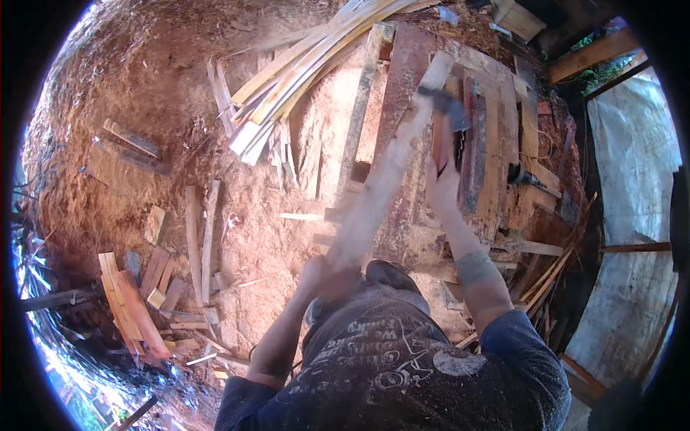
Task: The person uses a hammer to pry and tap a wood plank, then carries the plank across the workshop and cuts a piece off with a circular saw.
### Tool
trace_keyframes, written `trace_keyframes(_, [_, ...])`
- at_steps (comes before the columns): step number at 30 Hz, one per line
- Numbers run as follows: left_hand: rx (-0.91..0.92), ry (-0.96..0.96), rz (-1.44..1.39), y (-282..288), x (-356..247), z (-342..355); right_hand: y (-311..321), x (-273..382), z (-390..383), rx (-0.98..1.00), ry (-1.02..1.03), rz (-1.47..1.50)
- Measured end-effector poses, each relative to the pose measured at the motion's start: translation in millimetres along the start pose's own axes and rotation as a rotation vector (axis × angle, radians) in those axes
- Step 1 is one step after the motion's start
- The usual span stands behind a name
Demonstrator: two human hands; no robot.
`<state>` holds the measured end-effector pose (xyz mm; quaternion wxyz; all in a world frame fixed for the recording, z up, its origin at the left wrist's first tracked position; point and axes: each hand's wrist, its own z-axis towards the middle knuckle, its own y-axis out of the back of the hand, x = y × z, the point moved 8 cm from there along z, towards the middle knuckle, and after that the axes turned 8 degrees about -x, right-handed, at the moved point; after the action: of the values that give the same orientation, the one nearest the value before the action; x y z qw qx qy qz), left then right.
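Okay, head view: left hand (325, 276), low centre of frame, is clamped on the near end of a long pale wooden plank (384, 172), which runs blurred up toward the upper centre. Right hand (440, 183), centre right, grips the handle of a dark-headed hatchet (447, 108) raised beside the plank's far end. Under both sits a rough wooden workbench (496, 165). Pale slat bundle (302, 79) lies upper centre; offcut pile (133, 302) lower left on sawdust ground (144, 57).
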<state>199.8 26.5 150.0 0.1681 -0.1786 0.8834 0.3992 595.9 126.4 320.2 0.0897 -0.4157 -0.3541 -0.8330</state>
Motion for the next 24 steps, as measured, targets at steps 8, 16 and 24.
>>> trace_keyframes(8, [0.062, -0.011, -0.023, -12, 11, 2, -47, -51, 51, 0.296, -0.107, -0.324])
trace_keyframes(16, [0.01, 0.064, 0.049, 25, -33, -17, -13, 7, 99, -0.087, 0.001, -0.061])
trace_keyframes(24, [0.017, -0.043, -0.032, 36, -50, -16, -47, -115, 101, 0.062, -0.102, -0.494])
